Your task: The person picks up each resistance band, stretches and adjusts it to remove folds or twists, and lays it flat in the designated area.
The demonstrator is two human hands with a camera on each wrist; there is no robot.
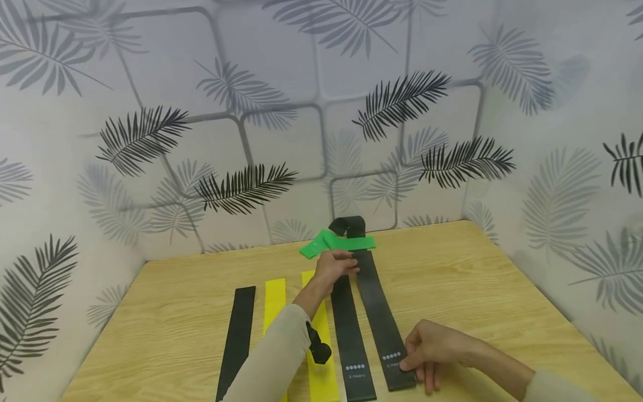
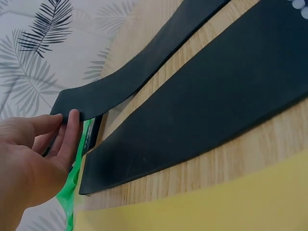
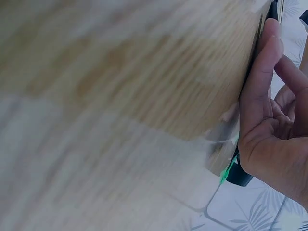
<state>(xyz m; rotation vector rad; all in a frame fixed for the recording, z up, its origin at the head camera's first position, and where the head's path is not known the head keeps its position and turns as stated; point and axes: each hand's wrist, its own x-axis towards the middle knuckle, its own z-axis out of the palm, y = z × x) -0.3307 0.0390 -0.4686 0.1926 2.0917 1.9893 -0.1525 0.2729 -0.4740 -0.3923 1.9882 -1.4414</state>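
Black rubber band (image 1: 378, 312) lies rightmost in the row on the table (image 1: 477, 290); right hand (image 1: 432, 352) presses its near end with relaxed fingers, left hand (image 1: 334, 267) pinches its far end. I'd keep it taut, parallel to neighbouring black band (image 1: 349, 329).

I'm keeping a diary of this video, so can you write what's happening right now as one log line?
left hand: pinches far end of black band | right hand: fingers rest on its near end | green band: behind, on table
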